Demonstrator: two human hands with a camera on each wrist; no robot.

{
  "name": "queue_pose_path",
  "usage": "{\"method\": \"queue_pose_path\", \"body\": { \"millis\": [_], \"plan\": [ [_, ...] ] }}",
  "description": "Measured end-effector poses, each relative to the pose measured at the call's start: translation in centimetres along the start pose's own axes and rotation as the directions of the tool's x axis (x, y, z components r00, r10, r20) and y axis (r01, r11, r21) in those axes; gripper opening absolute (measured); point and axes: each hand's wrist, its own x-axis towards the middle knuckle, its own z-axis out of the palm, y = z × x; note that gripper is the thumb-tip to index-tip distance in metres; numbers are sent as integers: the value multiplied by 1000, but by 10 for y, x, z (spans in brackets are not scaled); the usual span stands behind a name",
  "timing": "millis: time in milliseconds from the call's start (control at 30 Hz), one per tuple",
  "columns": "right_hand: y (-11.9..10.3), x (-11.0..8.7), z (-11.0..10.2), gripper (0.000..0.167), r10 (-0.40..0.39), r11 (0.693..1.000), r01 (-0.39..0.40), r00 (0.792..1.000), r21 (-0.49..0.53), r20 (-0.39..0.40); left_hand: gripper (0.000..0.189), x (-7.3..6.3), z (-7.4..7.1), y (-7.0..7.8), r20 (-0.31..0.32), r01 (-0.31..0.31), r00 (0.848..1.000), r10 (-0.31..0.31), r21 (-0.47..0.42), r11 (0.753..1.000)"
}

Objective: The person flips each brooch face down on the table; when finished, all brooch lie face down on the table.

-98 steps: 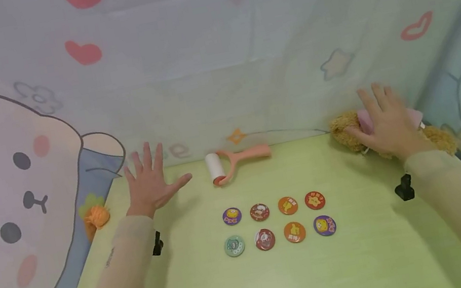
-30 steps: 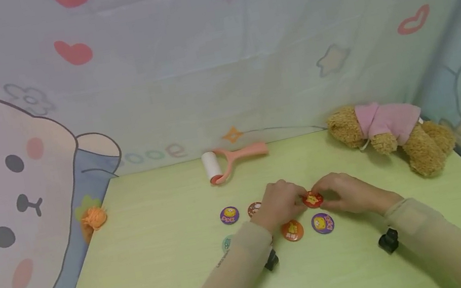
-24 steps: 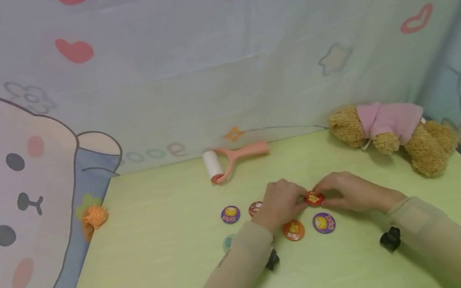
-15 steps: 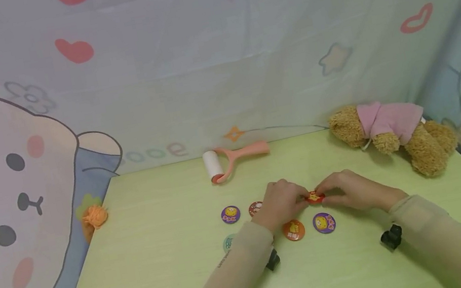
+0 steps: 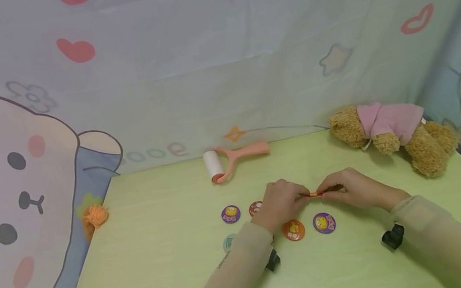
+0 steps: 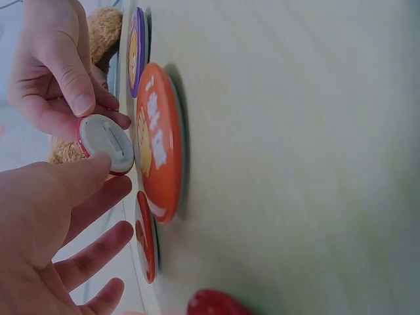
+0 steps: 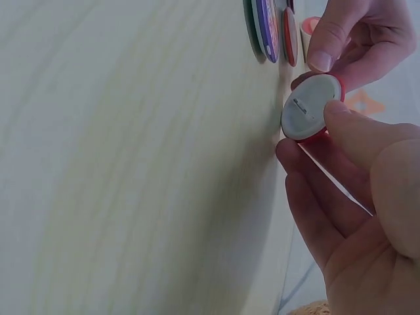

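In the head view, the red badge (image 5: 315, 195) now shows only a thin strip of its edge, where 0.5 s ago its star face was visible. It stands between the left hand (image 5: 282, 202) and the right hand (image 5: 356, 188), which pinch opposite sides, thumbs and fingertips nearly closed together. This turn seems to make the back of the badge the side being worked on. The left sleeve (image 5: 242, 265) bears dark print too small to read; a purple badge (image 5: 324, 222) has lettering I cannot make out. The curtain (image 5: 194, 42) carries faded round letters, the last like a "g".

In the left wrist view, the badge's white back (image 6: 104, 139) and its pin (image 6: 117, 139) show. The left thumb presses that back, and 3 fingers spread loosely below. An orange badge (image 6: 157, 144) nearby has white characters, too slanted to read surely.

In the right wrist view, the right thumb also lies on the white back, its other fingers half open. Whether the rim touches the table (image 7: 131, 164) I cannot tell. I see no brand.
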Motion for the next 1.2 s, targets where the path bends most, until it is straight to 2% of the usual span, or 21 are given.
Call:
{"method": "queue_pose_path", "body": {
  "millis": [233, 467, 667, 900, 1200],
  "plan": [
    [3, 0, 2, 18, -15, 1000, 14, 998, -17, -55, 16, -3, 0, 2, 8, 51, 999, -50, -55, 997],
    [6, 1, 3, 18, 33, 999, -32, 998, 8, -55, 18, -3, 1, 3, 18, 106, 994, -105, -126, 986],
    [7, 2, 2, 18, 82, 996, -80, 994, 27, -67, 17, -1, 1, 2, -8, 91, 996, -93, -132, 987],
    [7, 5, 3, 18, 80, 996, -77, 994, 40, -80, 17, 1, 3, 1, -17, 96, 995, -100, -136, 986],
    [9, 4, 6, 33, 110, 993, -107, 992, 54, -69, 34, 3, 3, 3, -1, 107, 994, -108, -153, 982]
  ]
}}
